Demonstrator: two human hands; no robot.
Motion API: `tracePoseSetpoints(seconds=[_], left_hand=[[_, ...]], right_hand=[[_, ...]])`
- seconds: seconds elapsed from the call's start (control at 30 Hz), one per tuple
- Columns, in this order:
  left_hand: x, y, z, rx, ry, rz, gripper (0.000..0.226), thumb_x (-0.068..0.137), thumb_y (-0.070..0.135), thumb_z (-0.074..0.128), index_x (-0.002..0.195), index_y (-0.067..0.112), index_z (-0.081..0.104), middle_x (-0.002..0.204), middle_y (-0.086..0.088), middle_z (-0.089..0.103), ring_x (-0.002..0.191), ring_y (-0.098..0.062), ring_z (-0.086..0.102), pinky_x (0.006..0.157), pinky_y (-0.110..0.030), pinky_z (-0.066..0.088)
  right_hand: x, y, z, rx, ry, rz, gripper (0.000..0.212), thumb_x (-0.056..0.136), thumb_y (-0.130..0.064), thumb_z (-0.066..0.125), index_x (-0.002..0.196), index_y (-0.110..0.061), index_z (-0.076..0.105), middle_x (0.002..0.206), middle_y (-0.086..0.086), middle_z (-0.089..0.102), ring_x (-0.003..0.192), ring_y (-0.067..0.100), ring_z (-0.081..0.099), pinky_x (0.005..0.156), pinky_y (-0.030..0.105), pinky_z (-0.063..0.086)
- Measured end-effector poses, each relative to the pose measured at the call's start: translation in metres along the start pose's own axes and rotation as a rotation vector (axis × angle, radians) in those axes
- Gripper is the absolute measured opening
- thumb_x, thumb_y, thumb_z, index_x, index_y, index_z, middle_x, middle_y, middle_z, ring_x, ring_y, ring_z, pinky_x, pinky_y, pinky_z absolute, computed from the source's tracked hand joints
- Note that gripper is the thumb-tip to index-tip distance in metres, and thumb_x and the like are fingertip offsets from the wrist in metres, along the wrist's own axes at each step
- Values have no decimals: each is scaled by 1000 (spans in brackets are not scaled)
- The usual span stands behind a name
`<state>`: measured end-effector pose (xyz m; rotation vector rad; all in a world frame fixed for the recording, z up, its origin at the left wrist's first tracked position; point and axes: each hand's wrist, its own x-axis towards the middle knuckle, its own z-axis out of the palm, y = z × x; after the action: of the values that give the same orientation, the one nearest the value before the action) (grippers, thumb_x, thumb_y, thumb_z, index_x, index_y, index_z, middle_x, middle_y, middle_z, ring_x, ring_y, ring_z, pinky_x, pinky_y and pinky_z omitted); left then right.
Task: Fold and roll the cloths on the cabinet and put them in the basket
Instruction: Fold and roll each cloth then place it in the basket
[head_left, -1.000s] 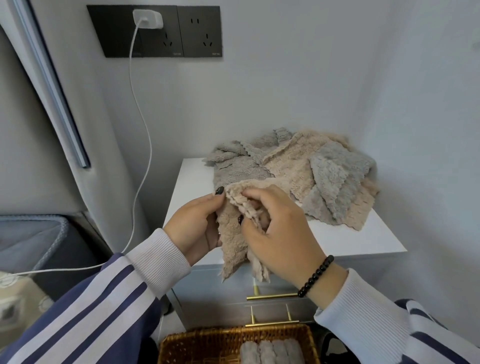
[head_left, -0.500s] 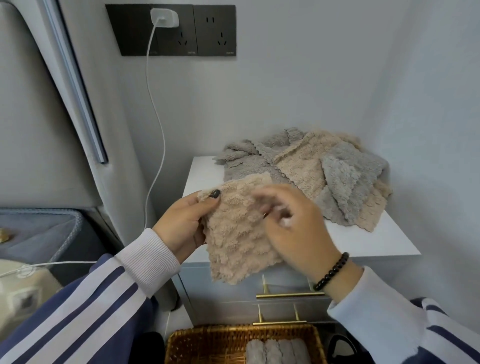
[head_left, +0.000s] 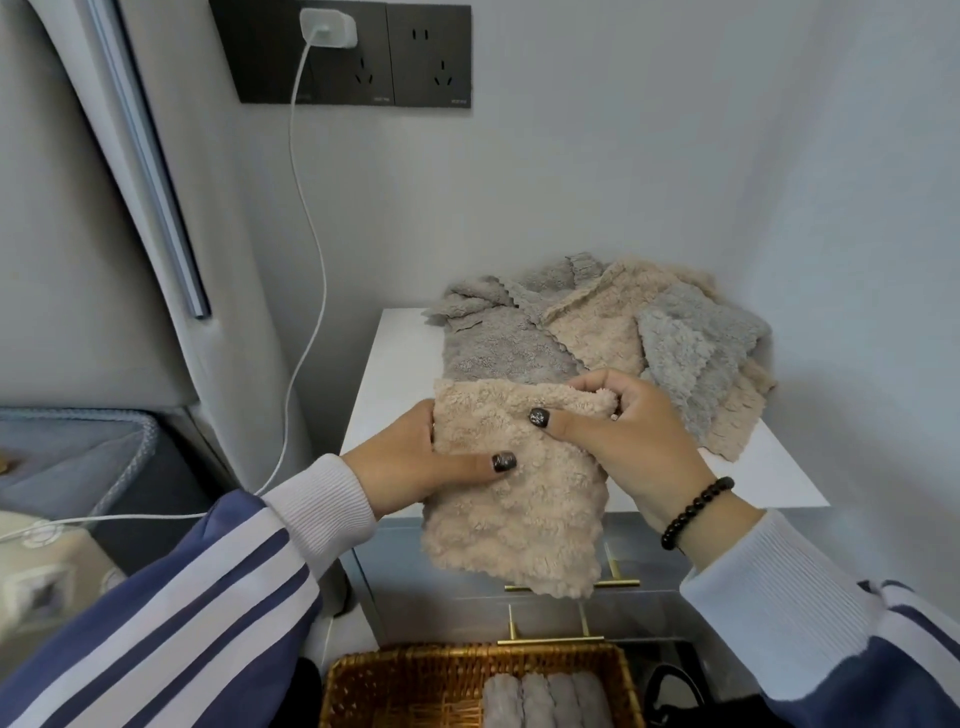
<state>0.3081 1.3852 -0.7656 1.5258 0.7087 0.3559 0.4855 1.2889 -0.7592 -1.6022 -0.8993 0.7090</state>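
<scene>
A white cabinet (head_left: 395, 364) carries a heap of grey and beige fluffy cloths (head_left: 623, 343) along its back, its left front bare. Below, a woven wicker basket (head_left: 415, 686) holds what seem rolled grey cloths (head_left: 545, 704). A beige fluffy cloth (head_left: 519, 499) hangs above the front edge, left hand (head_left: 410, 467) gripping its left edge, right hand (head_left: 634, 441) pinching its top right corner.

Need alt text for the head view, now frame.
Both hands, left hand and right hand, hold a beige cloth up before a white cabinet piled with loose cloths. Below, a wicker basket holds grey rolls.
</scene>
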Motion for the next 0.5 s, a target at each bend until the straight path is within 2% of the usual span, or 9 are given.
tracePoseSetpoints(seconds=[0.07, 0.13, 0.23, 0.3, 0.33, 0.4, 0.47, 0.5], left_hand=[[4, -4, 1, 87, 9, -43, 59, 65, 24, 87, 114, 20, 55, 105, 2, 70, 94, -14, 69, 74, -28, 58], [6, -3, -2, 158, -1, -55, 40, 77, 9, 77, 109, 21, 55, 103, 3, 69, 93, -13, 68, 79, -28, 57], [5, 4, -9, 153, -154, -47, 39, 76, 4, 72, 112, 13, 60, 101, -2, 72, 92, -18, 69, 76, -29, 57], [5, 11, -12, 160, -142, -47, 40, 73, 8, 69, 113, 13, 62, 103, -8, 72, 91, -24, 69, 76, -35, 58], [8, 13, -12, 223, -63, -23, 36, 76, 7, 71, 110, 17, 63, 102, -9, 72, 89, -24, 69, 77, -36, 58], [13, 14, -13, 426, 227, 65, 30, 82, 10, 70, 105, 27, 62, 100, 0, 69, 88, -17, 66, 78, -30, 55], [17, 11, -10, 604, 514, 205, 31, 85, 13, 65, 110, 30, 57, 104, 10, 65, 92, -11, 61, 87, -29, 51], [18, 8, -8, 662, 578, 263, 33, 88, 12, 62, 116, 28, 56, 110, 11, 63, 96, -8, 58, 94, -29, 48]], right_hand=[[0, 1, -4, -90, -12, -10, 33, 65, -22, 87, 88, -24, 64, 77, 3, 62, 60, 17, 53, 53, 27, 49], [-1, -2, -10, -138, -132, 46, 39, 63, -20, 88, 93, -23, 63, 88, 0, 64, 66, 14, 59, 54, 26, 50], [-8, -5, -17, -179, -394, 217, 48, 68, -17, 85, 108, -24, 60, 95, -2, 67, 80, 9, 68, 71, 25, 57], [-10, 0, -14, -156, -421, 236, 40, 73, -13, 81, 106, -22, 61, 95, 1, 72, 85, 15, 71, 82, 32, 57], [-9, 4, -10, -121, -393, 219, 36, 75, -12, 79, 105, -20, 63, 96, 4, 73, 87, 19, 71, 84, 37, 57], [-5, 13, -1, -46, -277, 193, 32, 78, -14, 77, 106, -18, 63, 98, 4, 73, 88, 21, 71, 82, 40, 57], [2, 24, 8, -88, -123, 168, 35, 78, -21, 76, 109, -19, 59, 105, -1, 68, 94, 17, 66, 83, 34, 55], [5, 29, 12, -163, -62, 147, 38, 79, -25, 76, 111, -19, 56, 109, -4, 64, 99, 14, 62, 85, 29, 51]])
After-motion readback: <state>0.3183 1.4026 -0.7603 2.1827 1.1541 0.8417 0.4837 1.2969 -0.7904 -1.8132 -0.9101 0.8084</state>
